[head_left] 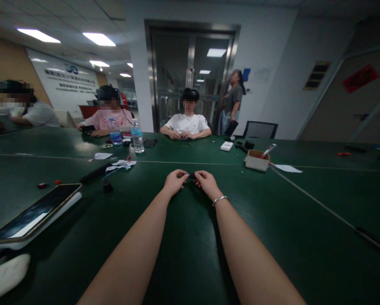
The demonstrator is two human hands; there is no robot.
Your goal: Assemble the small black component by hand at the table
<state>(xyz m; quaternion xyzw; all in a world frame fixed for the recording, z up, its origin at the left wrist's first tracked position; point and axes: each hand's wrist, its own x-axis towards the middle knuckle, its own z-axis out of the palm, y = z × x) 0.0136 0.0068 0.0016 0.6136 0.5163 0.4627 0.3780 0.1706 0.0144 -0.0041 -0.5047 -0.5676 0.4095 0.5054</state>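
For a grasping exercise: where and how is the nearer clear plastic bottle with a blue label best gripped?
Probably around its middle, from the right: the nearer bottle stands upright, roughly cylindrical; another clear plastic bottle stands to its left, while the flat black device on its right lies low.

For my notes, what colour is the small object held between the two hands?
The small object looks mostly black, in the head view.
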